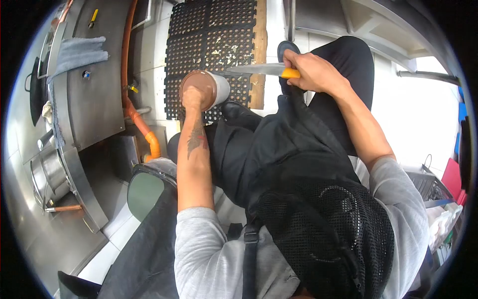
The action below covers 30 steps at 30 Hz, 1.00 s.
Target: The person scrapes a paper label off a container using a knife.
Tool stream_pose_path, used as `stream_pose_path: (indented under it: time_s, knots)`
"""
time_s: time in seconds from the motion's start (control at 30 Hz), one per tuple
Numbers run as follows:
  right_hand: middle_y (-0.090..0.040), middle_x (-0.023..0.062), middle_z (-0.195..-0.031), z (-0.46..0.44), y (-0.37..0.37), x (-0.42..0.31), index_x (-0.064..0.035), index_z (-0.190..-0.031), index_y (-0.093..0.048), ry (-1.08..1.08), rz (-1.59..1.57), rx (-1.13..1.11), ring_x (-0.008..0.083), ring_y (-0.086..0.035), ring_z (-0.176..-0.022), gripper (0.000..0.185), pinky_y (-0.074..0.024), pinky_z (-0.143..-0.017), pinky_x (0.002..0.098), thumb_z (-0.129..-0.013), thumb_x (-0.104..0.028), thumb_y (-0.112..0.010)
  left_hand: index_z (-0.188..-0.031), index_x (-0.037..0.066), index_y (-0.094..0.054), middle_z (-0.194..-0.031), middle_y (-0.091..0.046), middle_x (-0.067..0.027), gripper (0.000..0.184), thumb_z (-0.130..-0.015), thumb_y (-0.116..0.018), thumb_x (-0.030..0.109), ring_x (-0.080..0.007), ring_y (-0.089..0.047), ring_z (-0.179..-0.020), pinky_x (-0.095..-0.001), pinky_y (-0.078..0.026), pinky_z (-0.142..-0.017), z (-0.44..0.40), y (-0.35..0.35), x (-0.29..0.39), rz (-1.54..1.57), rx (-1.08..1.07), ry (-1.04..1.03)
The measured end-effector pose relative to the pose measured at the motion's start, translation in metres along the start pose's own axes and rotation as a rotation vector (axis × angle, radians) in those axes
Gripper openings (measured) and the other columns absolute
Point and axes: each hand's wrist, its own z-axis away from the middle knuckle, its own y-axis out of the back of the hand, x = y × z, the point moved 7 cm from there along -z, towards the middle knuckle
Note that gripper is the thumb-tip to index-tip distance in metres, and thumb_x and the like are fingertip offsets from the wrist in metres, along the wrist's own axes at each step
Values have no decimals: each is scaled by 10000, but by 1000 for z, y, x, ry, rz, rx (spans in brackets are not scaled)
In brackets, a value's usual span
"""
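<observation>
My right hand (311, 72) is wrapped round the yellow handle of a kitchen knife (264, 69). Its broad blade points left, and the tip lies close to a white tub (220, 91) with a brown round top (203, 82). On that brown top my left hand (193, 97) rests with curled fingers; their tips are hidden, so how they grip it is unclear. The tub appears to stand over a black perforated rubber mat (209, 35) scattered with small pale scraps.
Steel kitchen equipment (102, 74) lines the left, with a grey cloth (82, 54) and an orange pipe (128, 65) along it. A green-sided bin (145, 196) stands by my left arm. A steel table leg (292, 22) and shelving are at upper right. A dark crate (423, 185) sits far right.
</observation>
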Motion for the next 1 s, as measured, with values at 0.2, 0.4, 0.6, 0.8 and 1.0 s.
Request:
stream_pose_path:
  time_s: [0.2,0.4,0.6,0.8,1.0]
  knots:
    - [-682,204,-931,-12,3,-16,-61,-1228,-498,-2,-25,25,399,-650,-938,390,-500,-792,494,-897,-199,-652,-1125,81,-683,-1169,-682,-182,520,-746,-809,414,-354,-639,-1133,-451,-518,-958,-14,-75,25,-150,-92,-336]
    - [-665,272,-1099,-158,-60,-32,-2,-1246,-564,6,-76,-78,408,-652,-1039,403,-522,-886,490,-962,-271,-466,-798,45,-667,-870,-707,-200,382,-722,-806,392,-349,-691,-875,-441,-531,-818,-55,-49,7,286,-4,-305]
    - [-670,258,-1114,-172,-187,-47,-44,-1242,-579,-102,-206,-183,426,-652,-1041,384,-519,-905,492,-938,-238,-450,-627,47,-548,-633,-629,-153,422,-728,-812,360,-270,-614,-634,-420,-506,-689,-60,-60,-20,611,92,-246]
    - [-655,223,-1202,-183,-230,-12,0,-1240,-586,-193,-26,-382,335,-652,-1106,399,-519,-947,426,-921,-195,-447,-656,58,-529,-658,-602,-55,422,-741,-827,345,-159,-540,-636,-348,-483,-664,-48,-78,-46,840,-49,-54]
    - [-668,250,-1131,-194,-233,-26,10,-1275,-552,-144,-117,-249,385,-662,-1052,415,-517,-928,476,-944,-218,-448,-651,70,-530,-642,-583,-22,403,-741,-839,312,-141,-530,-627,-321,-474,-656,-64,-83,-58,922,-87,5]
